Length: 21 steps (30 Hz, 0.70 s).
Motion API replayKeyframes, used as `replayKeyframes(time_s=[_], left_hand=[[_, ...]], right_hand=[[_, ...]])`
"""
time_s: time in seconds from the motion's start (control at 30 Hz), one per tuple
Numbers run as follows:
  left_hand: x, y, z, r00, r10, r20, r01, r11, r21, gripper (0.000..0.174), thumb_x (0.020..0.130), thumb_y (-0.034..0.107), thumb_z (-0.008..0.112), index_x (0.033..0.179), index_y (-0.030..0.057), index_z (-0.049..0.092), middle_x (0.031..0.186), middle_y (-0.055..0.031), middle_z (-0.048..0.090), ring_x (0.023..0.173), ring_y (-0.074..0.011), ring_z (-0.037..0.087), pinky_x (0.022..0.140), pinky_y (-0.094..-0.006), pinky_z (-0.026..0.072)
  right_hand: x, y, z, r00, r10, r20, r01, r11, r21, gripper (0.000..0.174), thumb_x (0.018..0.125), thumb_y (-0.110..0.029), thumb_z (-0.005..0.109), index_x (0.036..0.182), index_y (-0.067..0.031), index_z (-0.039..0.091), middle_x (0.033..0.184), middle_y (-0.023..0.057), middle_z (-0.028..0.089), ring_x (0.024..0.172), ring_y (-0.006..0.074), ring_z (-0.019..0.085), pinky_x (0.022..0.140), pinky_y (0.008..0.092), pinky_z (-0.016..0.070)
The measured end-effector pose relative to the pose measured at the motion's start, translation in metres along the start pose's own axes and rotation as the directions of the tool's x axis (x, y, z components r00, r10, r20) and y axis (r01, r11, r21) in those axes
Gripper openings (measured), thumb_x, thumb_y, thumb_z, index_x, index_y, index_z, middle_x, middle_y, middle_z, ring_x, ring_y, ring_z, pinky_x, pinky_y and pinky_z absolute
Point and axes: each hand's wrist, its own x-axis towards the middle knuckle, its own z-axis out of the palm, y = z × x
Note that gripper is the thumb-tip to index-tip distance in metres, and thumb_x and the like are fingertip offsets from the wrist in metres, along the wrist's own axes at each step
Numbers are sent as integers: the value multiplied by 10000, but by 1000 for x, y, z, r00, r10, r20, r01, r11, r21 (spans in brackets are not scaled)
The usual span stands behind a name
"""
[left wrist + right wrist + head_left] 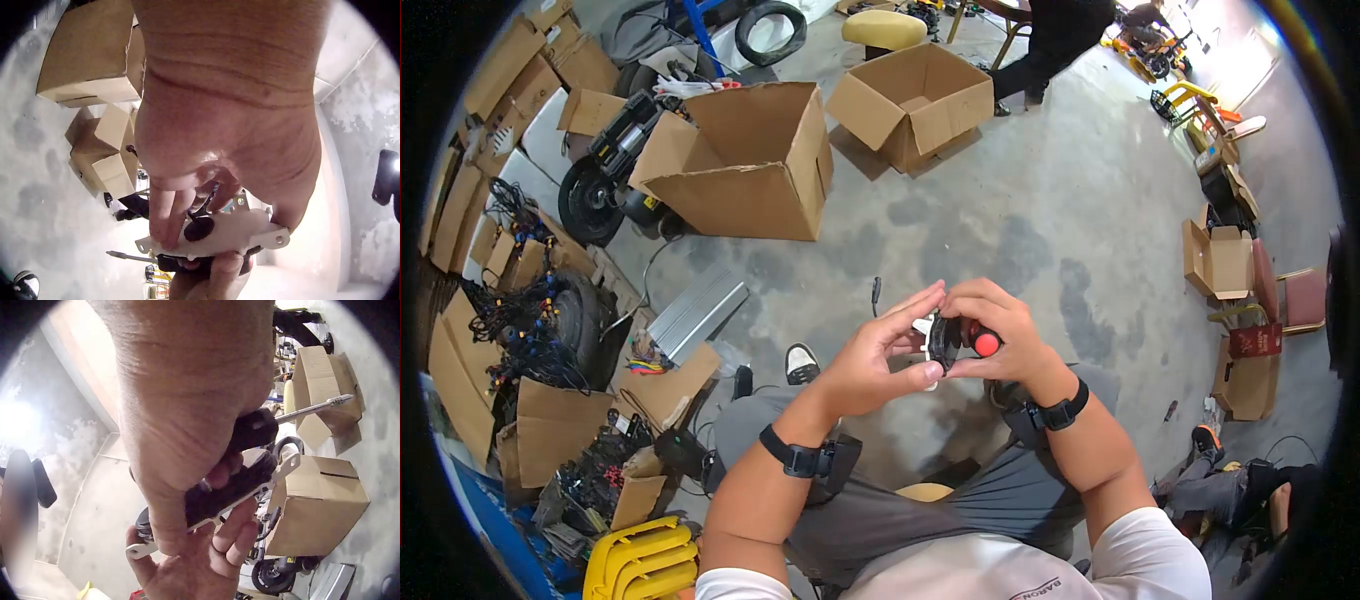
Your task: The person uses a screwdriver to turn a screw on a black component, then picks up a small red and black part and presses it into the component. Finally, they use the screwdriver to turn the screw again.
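Above the lap, both hands hold a round black part (943,343) fixed to a white bracket plate (250,232) with holed lugs. My left hand (868,362) grips it from the plate side, thumb near one edge and fingers at the other. My right hand (1008,335) grips the black side, thumb along its rim. Tucked in that same hand is a screwdriver (253,432) with a black handle and red butt end. Its metal shaft (315,410) points away past the part. A dark round opening (199,229) shows in the plate. A black cable (273,524) shows below the plate in the right wrist view.
Two open cardboard boxes, one large (740,205) and one smaller (915,115), stand ahead on the concrete floor. A silver metal case (698,308) and tangled cables (520,320) lie at left. Yellow plastic pieces (640,562) are near left. Chairs (1295,300) line the right.
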Motion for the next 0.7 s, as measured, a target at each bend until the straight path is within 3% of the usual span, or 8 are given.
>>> replayKeyframes(time_s=[0.13,0.2,0.23,0.3,0.43,0.53,0.63,0.7], left_hand=[[-1,2,0,1000,-1,1,1,998,58,790,854,246,721,1498,36,314,1575,-132,254,1132,-164,529,1047,-357,421],[-1,5,1,1000,-28,4,28,1000,8,778,825,161,691,1497,28,320,1570,-130,271,1370,-225,386,1101,-392,364],[-1,4,1,1000,-29,0,29,1000,5,778,825,161,691,1497,28,320,1570,-130,271,1370,-225,386,1101,-392,364],[-1,2,0,1000,10,-15,-10,1000,8,792,845,230,741,1490,26,328,1562,-141,274,1105,-170,543,1044,-365,428],[-1,2,-2,1000,4,-12,-4,1000,-4,765,828,143,685,1491,15,324,1525,-125,345,1316,-216,451,1064,-378,415],[-2,-5,-7,998,-42,-44,38,995,-89,723,830,117,690,1466,8,363,1457,-104,433,1180,-178,556,1001,-354,465],[-2,-4,-14,982,-89,-165,78,994,-71,597,906,213,649,1421,17,420,1360,-75,522,1027,-140,608,902,-317,503],[2,-1,-17,871,-373,-319,347,928,-138,515,981,368,541,1360,23,483,1292,-64,572,981,-139,615,846,-284,503]], right_hand=[[-2,-1,-2,1000,6,21,-6,1000,-11,613,608,-230,906,1115,-41,619,1136,119,609,966,270,612,787,336,529],[-1,-4,-2,999,43,16,-43,999,-10,604,604,-220,907,1104,-41,620,1127,122,612,961,263,612,770,326,532],[-1,-4,-2,999,44,21,-44,999,-8,604,604,-220,907,1104,-41,620,1127,122,612,961,263,612,770,326,532],[1,-4,-1,1000,-5,2,5,999,-45,601,604,-212,906,1102,-38,618,1127,121,612,951,256,613,759,319,537],[3,-2,1,1000,-5,-9,5,999,-39,599,610,-219,903,1104,-39,616,1129,125,613,948,258,621,763,331,540],[6,-1,5,999,33,-24,-35,994,-99,597,617,-235,889,1119,-61,617,1128,114,615,940,278,637,757,341,546],[8,8,11,999,-34,1,34,974,-225,596,622,-264,868,1137,-91,621,1128,92,617,899,296,650,739,358,548],[7,8,14,996,-45,78,69,938,-341,593,621,-277,847,1146,-115,625,1132,66,613,848,293,654,703,371,548]])
